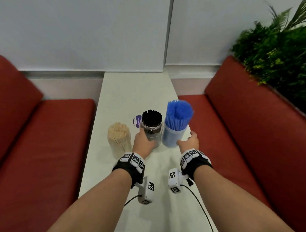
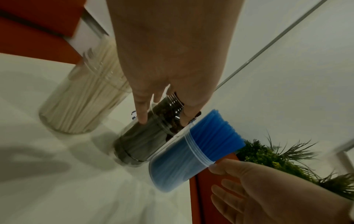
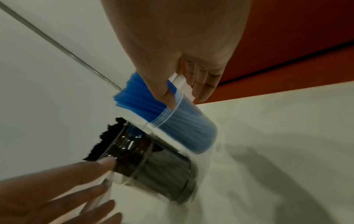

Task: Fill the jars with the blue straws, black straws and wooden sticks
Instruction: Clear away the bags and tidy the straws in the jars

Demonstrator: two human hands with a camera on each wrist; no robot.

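With all three jars standing loaded on the desk [image 1: 121, 92], this job looks all but finished. The wooden sticks [image 1: 118, 132] fill the clear jar at nine o'clock of the group, untouched. The black straws [image 1: 151, 117] bristle out of the middle jar [image 1: 152, 134], and the left hand [image 1: 143, 143] is at its side, a fingertip and thumb touching the clear wall in the left wrist view, fingers fairly straight rather than wrapped. At three o'clock the blue straws [image 1: 179, 112] fan out of the blue-looking jar [image 1: 173, 136]; the right hand [image 1: 189, 140] is spread wide beside it, thumb brushing the threaded rim, fingers clear of it. A purple-and-white label [image 1: 137, 121] peeks out behind the black jar at eleven o'clock. No loose straws or sticks show anywhere, so my read is only a final nudge or letting go remains.
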